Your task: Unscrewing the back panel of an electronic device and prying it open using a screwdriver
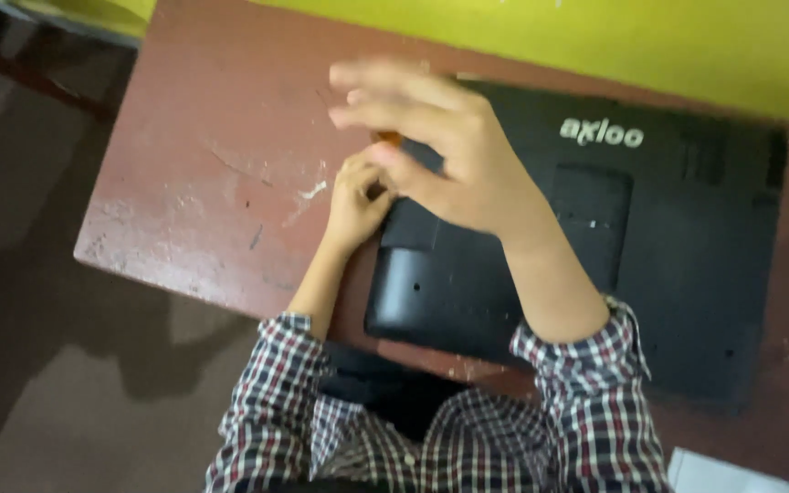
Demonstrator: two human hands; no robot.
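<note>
Nearest, checked sleeves [586, 411] reach over a black laptop [687, 274] lying underside-up on the reddish table [203, 183]. The left hand [358, 201] is clenched at its corner. The right hand [431, 137] hovers blurred, fingers spread, above an orange object [388, 138]. A white logo [601, 133] sits farthest.

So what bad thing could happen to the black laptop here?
The black laptop lies upside down with its near corner by the worn table's front edge, so a push might slide it off. The left hand presses at that corner beside a small orange thing, maybe a tool; it could slip. The right hand is blurred in motion and might knock something.
</note>
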